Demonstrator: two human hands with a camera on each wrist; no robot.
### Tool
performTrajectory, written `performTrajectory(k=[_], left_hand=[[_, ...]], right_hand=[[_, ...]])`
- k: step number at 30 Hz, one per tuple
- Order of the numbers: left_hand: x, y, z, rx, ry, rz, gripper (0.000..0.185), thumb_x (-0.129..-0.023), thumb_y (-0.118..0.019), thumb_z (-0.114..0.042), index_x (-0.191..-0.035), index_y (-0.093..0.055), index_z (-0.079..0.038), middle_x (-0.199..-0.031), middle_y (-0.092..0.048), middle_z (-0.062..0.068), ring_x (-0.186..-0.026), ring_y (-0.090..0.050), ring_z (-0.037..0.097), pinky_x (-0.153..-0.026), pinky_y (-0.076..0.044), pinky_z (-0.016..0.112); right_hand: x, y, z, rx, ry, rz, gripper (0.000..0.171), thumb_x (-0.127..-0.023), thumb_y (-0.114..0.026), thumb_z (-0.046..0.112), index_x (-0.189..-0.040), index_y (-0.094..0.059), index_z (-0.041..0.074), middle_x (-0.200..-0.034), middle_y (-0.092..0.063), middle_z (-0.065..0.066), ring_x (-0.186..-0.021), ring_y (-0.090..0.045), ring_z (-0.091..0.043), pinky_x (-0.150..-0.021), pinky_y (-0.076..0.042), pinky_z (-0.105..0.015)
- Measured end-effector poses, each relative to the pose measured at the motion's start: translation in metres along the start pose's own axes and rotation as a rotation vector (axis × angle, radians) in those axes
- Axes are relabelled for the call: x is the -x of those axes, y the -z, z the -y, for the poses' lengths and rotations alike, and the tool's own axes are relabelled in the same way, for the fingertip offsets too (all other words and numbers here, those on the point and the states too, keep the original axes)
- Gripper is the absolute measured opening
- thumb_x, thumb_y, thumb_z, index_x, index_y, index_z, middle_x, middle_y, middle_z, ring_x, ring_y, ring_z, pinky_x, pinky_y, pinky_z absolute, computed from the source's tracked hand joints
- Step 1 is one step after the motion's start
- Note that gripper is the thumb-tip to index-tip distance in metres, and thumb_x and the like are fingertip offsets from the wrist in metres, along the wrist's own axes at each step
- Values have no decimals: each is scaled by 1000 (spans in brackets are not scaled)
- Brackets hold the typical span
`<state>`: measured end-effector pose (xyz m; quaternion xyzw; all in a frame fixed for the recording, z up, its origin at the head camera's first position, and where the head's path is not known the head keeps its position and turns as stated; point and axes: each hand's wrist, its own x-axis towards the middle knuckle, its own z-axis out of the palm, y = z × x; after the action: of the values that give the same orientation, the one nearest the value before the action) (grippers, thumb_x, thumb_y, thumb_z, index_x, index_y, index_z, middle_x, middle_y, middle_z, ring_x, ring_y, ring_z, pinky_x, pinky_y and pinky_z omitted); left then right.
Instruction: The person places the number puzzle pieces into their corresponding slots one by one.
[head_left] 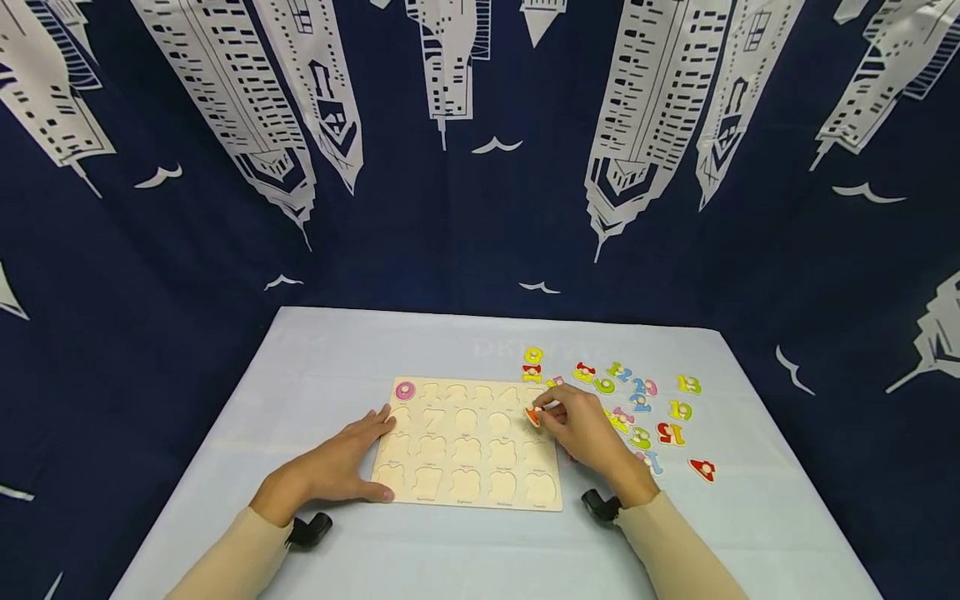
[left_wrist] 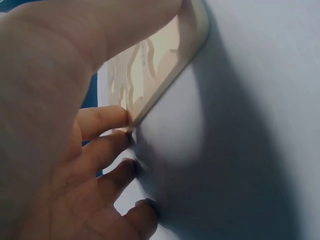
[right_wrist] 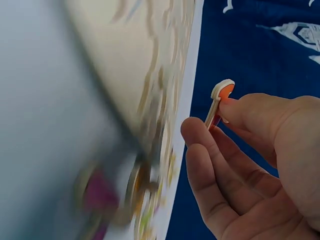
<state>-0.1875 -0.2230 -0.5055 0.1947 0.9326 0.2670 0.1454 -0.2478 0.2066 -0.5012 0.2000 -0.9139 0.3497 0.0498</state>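
The puzzle board (head_left: 468, 446) looks like pale, unpainted wood with a matt, smooth face and shallow cut recesses. The orange piece (head_left: 533, 416), over the right edge of the board, shows a light wooden edge in the right wrist view and a painted, slightly glossy orange face. The loose number pieces (head_left: 637, 408) to the right of the board have the same bright painted finish. Under the board, the tabletop (head_left: 330, 358) carries a pale, matt, smooth cover. Behind the board hangs a dark blue printed cloth (head_left: 450, 233), matt and soft.

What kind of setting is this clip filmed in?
Likely a staged recording booth, not a home: a table under a pale cloth, a dark skyline-print curtain hung around it, and only a number puzzle board laid out.
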Motion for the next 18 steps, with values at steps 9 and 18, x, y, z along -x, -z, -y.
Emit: performTrajectory(k=[9,18], left_hand=[[4,0,1,47,11,21,122,-86,-105,-44,-178,-40,3,-195,-22,22,-180,-24,54,-144,-27,75],[4,3,1,41,4,27,121,-88,-104,-44,-178,-39,3,-196,-21,21,-181,-23,52,-145,-27,74]], right_hand=[[-51,-48,31,-55,95,70,10,-106,-81,4,-114,-85,8,-115,-82,-9,-97,-84,-18,-86,-71,-29],[-99,-91,66,-27,169,153,8,-107,-80,4,-112,-86,5,-111,-81,-10,-93,-73,-14,-84,-63,-24]])
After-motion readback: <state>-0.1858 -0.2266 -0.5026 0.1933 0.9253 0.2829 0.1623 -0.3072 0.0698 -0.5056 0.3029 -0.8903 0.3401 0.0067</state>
